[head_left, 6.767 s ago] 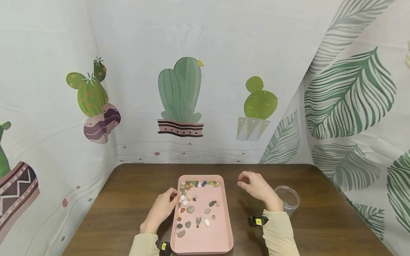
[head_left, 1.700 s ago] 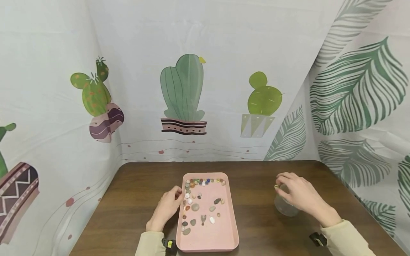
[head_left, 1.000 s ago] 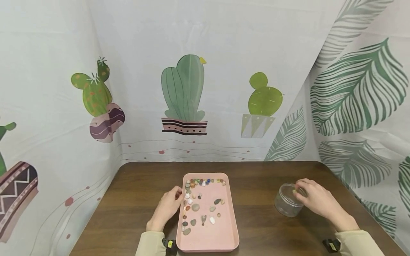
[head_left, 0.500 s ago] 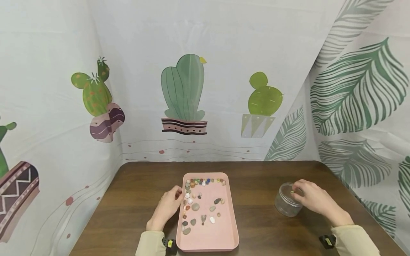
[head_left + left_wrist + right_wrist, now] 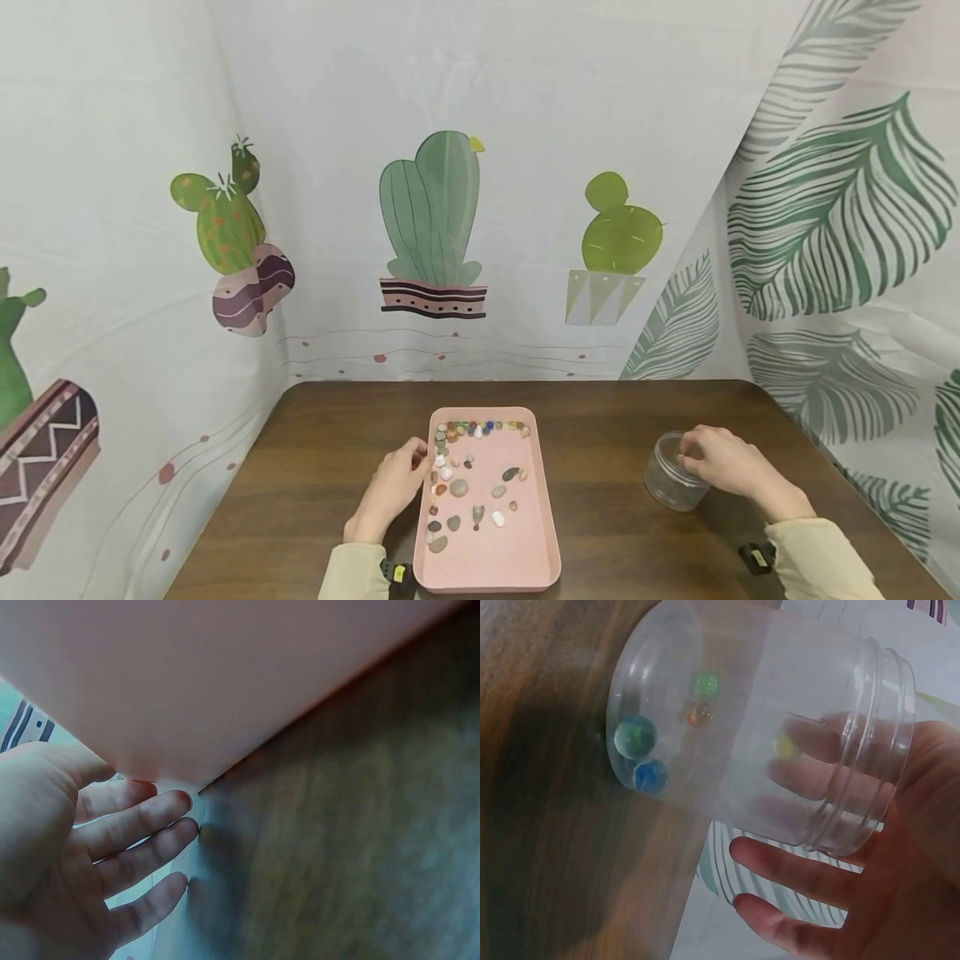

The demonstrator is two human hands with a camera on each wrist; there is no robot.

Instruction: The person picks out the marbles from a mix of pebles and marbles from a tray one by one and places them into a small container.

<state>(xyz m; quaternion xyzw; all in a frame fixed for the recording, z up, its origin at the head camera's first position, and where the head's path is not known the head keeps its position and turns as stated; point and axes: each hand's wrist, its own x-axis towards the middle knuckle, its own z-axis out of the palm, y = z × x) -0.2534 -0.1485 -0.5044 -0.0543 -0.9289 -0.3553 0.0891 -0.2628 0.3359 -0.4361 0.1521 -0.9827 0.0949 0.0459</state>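
Sleeves: both forearms are covered in pale cloth (image 5: 351, 573), and a dark device (image 5: 398, 575) is strapped at each wrist.
Pink tray (image 5: 491, 568): it is set lengthwise on the counter (image 5: 607, 533); stones (image 5: 459, 487) are scattered inside and lined along its left side, with small coloured pieces (image 5: 490, 426) rowed at the far end.
Left hand (image 5: 392, 487): its fingers are spread, lightly bent, and the tray's left wall is touched near the rim.
Right hand (image 5: 738, 468): a yellow marble (image 5: 785, 747) is pinched inside the clear jar (image 5: 667, 483); two fingers are held outside.
Jar: it is stood upright, right of the tray, well apart; coloured marbles (image 5: 635, 738) are seen low inside.
Backdrop (image 5: 525, 100): cacti and leaves are printed on pale cloth.
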